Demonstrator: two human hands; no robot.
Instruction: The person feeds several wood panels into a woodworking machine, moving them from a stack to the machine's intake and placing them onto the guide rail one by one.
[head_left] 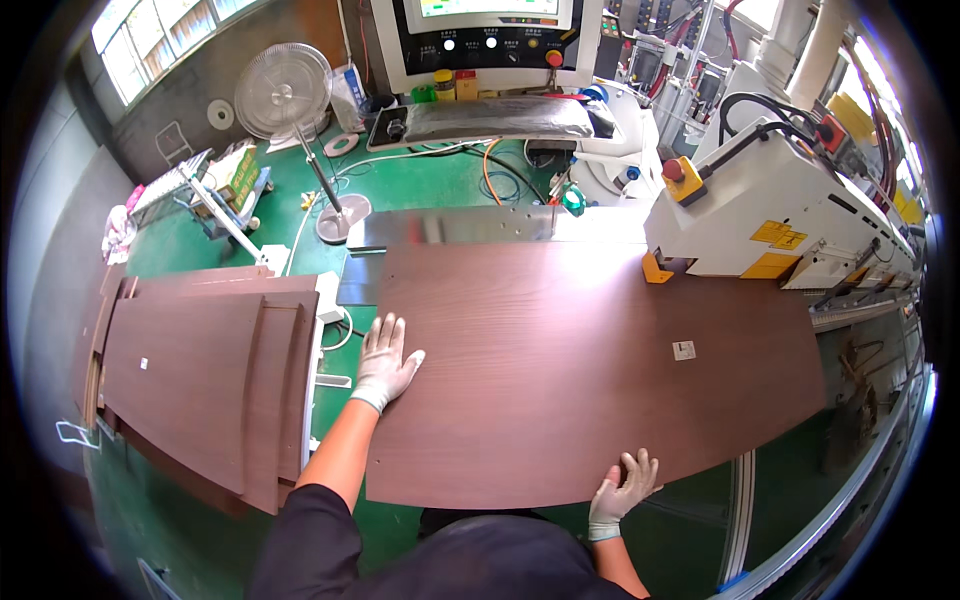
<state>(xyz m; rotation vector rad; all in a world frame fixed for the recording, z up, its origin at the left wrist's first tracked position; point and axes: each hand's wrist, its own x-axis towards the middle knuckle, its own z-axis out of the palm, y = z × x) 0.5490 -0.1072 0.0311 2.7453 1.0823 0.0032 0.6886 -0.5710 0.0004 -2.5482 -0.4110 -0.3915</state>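
A large brown wood-grain panel (520, 370) lies flat in front of me, its far right part reaching under a white machine (770, 220). My left hand (388, 362), in a pale glove, rests on the panel's left edge with fingers stretched forward. Over the near edge, right of the middle, my right hand (624, 490) lies with gloved fingers spread and slightly bent. Neither hand is wrapped around anything. A small white label (684, 350) is stuck on the panel's right half.
Stacked brown panels (190, 370) stand at the left. Behind them are a fan (285, 90) and a cart (225, 195). A control console (490, 40) is at the far side, above a dark tray (480, 120). A red stop button (675, 170) sits on the machine; cables cross the green floor.
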